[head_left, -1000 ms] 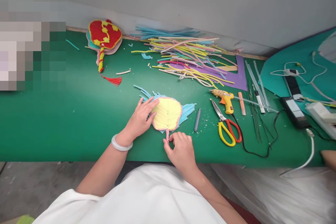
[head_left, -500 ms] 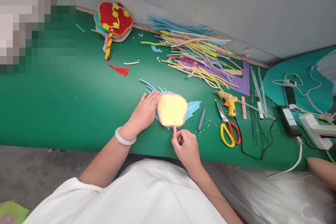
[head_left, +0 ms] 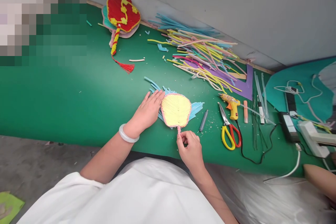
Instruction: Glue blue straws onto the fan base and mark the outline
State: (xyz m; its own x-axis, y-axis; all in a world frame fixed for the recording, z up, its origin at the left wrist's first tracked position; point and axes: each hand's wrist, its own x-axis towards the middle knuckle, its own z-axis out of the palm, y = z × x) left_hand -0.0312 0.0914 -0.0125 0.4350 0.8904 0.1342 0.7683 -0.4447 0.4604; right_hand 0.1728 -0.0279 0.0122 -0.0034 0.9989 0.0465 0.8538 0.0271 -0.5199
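A yellow fan (head_left: 176, 110) with a pink edge lies on top of blue stems (head_left: 196, 109) that stick out on both sides. My left hand (head_left: 150, 108), a white bangle on its wrist, rests flat with fingers stretched out at the fan's left edge and over the blue stems. Thumb and index finger of my right hand (head_left: 189, 146) pinch the short pink handle (head_left: 179, 130) at the fan's lower end. Right of the fan lies a grey marker-like tube (head_left: 203, 120).
On the green table (head_left: 78, 94) are red-handled and yellow-handled scissors (head_left: 228, 131), a yellow glue gun (head_left: 232, 106) with a black cord, a pile of coloured stems (head_left: 202, 52) and a red fan (head_left: 123, 13). Another person's arm (head_left: 319, 180) shows at the right edge.
The whole view has shifted a little, so table items appear farther right. Both hands keep nearly the same places at the fan and its handle.
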